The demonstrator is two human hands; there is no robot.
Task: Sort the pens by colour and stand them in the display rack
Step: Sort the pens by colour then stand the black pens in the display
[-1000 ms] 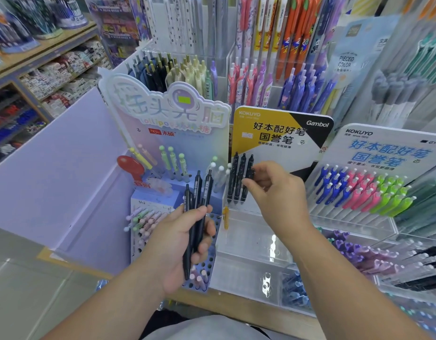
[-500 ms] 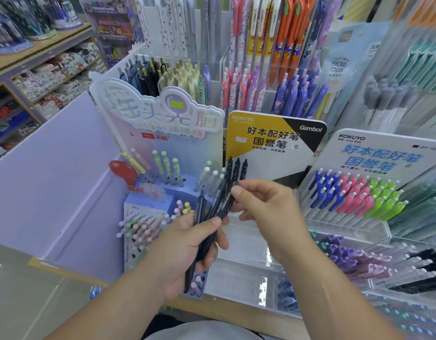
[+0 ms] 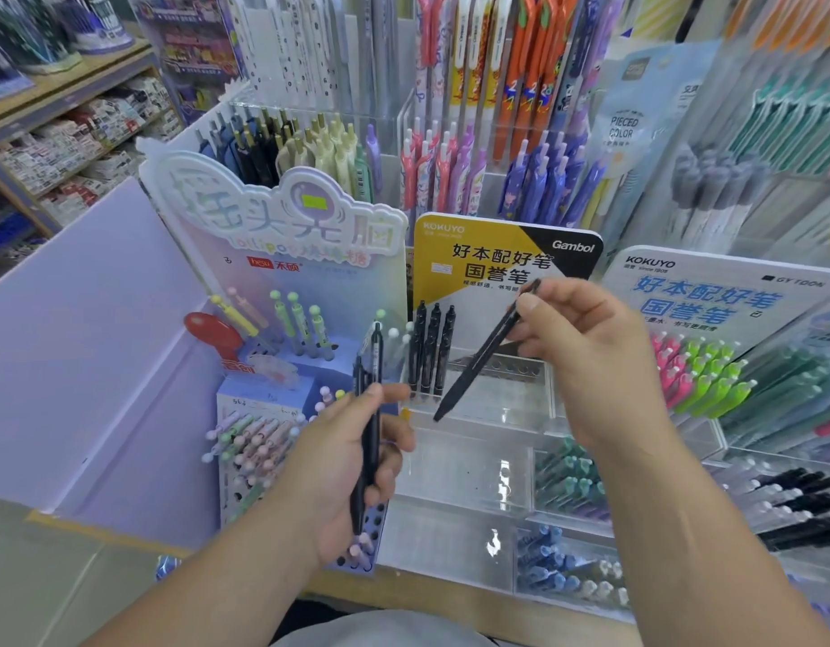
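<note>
My left hand [image 3: 352, 464] grips two black pens [image 3: 368, 399] upright, in front of the lilac lollipop-pen stand. My right hand [image 3: 585, 352] pinches one black pen [image 3: 478, 359] near its top; the pen slants down to the left, its tip just above the clear display rack [image 3: 497, 403]. Three black pens [image 3: 431, 352] stand in the rack's left holes, under the yellow and black Kokuyo card [image 3: 492, 249]. The rest of the rack's holes to the right are empty.
The lilac stand [image 3: 282, 413] with pastel pens sits at the left. A white Kokuyo rack [image 3: 702, 366] with pink and green pens stands at the right. Clear trays [image 3: 567, 483] of teal, blue and black pens lie below. Tall pen displays fill the back.
My right hand has drawn one black pen out of the bundle in my left hand and carried it up and right toward the rack. My left hand now holds fewer pens.
</note>
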